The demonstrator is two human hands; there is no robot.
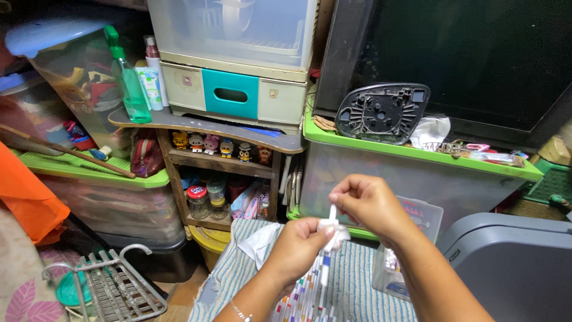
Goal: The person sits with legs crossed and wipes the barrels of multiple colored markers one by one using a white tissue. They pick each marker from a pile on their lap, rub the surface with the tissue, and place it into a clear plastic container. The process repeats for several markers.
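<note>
A small white wad (333,234), cloth or tissue by the look of it, is being held near the middle of the scene, just above a striped blue-and-white towel (357,286). It is being gripped by the left hand (298,247), whose fingers are curled tightly around it, and from it a thin white stick (332,212) is being pinched at its top by the thumb and forefinger of the right hand (370,203), the other fingers being folded in. Below the wad, a white strip with coloured marks (310,292) is hanging down over the towel (what it is cannot be told).

Just right of the hands, a clear plastic box (396,274) is standing beside a grey lid (512,262). Farther off, a dark car-mirror backing (381,112) is lying on the green lid (417,152) of a clear storage bin. To the far left, a green spray bottle (128,83) is standing on a small shelf unit (208,128) with a row of little figurines (220,146).
</note>
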